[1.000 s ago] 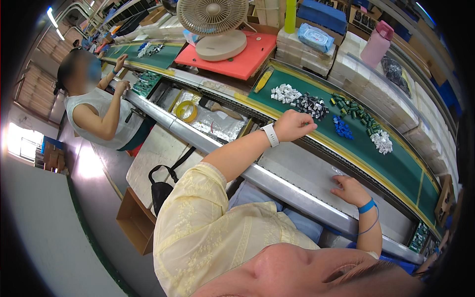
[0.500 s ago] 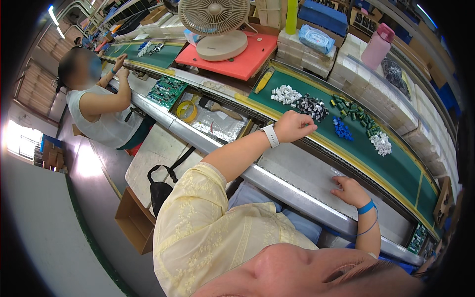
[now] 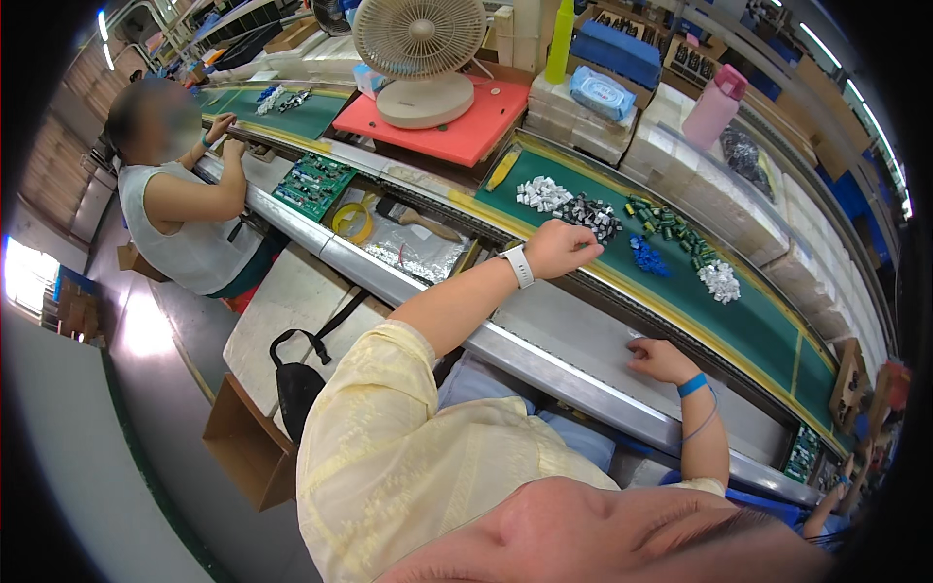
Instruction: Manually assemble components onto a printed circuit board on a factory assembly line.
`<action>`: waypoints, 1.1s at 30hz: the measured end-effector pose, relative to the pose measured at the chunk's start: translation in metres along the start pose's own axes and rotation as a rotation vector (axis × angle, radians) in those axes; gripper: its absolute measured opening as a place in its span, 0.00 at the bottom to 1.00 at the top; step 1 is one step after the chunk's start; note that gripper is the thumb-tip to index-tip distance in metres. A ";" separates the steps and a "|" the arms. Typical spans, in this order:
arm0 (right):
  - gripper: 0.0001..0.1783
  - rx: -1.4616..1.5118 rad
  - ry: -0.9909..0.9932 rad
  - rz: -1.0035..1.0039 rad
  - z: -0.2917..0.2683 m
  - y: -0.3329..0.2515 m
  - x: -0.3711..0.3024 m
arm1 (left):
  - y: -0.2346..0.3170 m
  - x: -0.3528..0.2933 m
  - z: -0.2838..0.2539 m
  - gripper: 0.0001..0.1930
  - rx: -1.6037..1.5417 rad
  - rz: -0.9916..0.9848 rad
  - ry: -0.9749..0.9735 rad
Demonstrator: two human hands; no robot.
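Observation:
My left hand [image 3: 564,249], with a white watch on its wrist, hovers at the near edge of the green work surface [image 3: 768,340]. Its fingers are curled together, and what they hold, if anything, is hidden. Just beyond it lie piles of white connectors [image 3: 543,193] and black-and-grey parts [image 3: 593,218]. Blue parts [image 3: 647,256], green cylindrical components [image 3: 671,225] and more white connectors [image 3: 719,281] lie to the right. My right hand [image 3: 666,360], wearing a blue wrist strap [image 3: 692,385], is over the grey conveyor track [image 3: 573,325], its fingers bent with thumb and forefinger apart.
Left along the track are a green circuit board [image 3: 313,185], a yellow tape roll [image 3: 352,222] and a brush [image 3: 428,222]. Another board [image 3: 803,453] sits at the right end. A fan [image 3: 424,58] stands on a red board [image 3: 486,126]. A co-worker [image 3: 185,185] works at far left.
The whole view has shifted slightly, moving the bench a little left in the picture. My right hand's fingers have bent a bit more. My left hand stays near the parts piles.

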State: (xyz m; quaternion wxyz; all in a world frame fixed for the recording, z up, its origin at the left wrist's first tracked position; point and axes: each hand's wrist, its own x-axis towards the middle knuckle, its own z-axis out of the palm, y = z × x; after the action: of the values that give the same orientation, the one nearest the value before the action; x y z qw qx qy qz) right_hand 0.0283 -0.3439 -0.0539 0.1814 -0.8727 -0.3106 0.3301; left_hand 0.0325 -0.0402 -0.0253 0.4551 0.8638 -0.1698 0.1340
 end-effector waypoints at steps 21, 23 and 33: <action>0.18 -0.148 0.200 0.033 0.005 -0.010 0.005 | -0.245 -0.197 -0.369 0.31 1.004 -0.716 0.724; 0.17 -0.081 0.285 -0.087 0.002 -0.032 0.009 | -0.259 -0.224 -0.396 0.37 1.076 -1.012 0.581; 0.12 -0.162 0.640 -0.278 -0.024 -0.100 0.044 | -0.234 -0.215 -0.389 0.40 0.838 -1.157 0.476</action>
State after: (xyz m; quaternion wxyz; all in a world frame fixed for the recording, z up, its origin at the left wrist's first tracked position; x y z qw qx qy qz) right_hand 0.0286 -0.2437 -0.0052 0.2428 -0.8929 -0.3789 -0.0134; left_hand -0.0950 0.4431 -0.0675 0.1107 0.8637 0.4792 0.1102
